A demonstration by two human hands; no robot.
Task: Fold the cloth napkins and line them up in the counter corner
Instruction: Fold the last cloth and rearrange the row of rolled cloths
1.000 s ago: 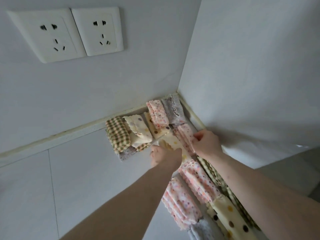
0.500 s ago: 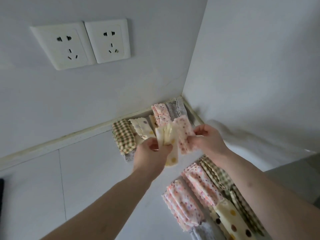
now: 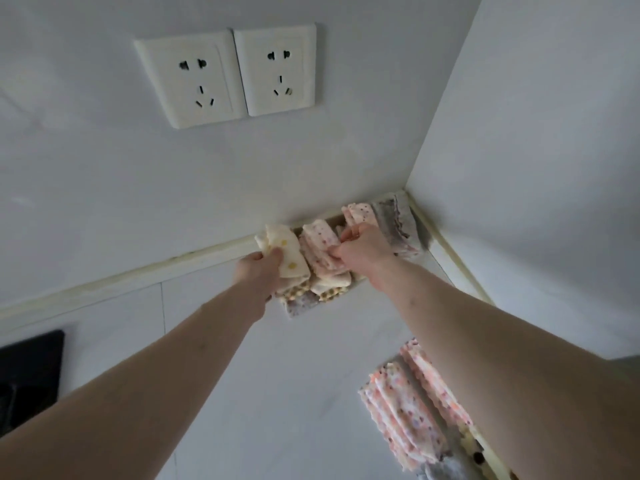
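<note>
A row of folded napkins lies along the back wall into the counter corner. My left hand (image 3: pixel 260 271) grips a folded cream napkin with yellow dots (image 3: pixel 285 249) on top of that row. My right hand (image 3: pixel 363 252) pinches a folded pink dotted napkin (image 3: pixel 320 245) beside it. Farther right stand another pink napkin (image 3: pixel 360 213) and a grey one (image 3: pixel 398 223) right in the corner. Under my hands, more folded napkins (image 3: pixel 311 296) peek out, partly hidden.
Several more pink, cream and grey napkins (image 3: pixel 405 414) lie along the right wall near the bottom, partly behind my right forearm. Two wall sockets (image 3: pixel 228 76) sit above the white counter (image 3: pixel 311 375). A black cooktop edge (image 3: pixel 27 372) shows at left.
Both hands lifted the cream and pink napkins off the counter, then carried them back to the row by the wall. The camera has tilted down and closer.
</note>
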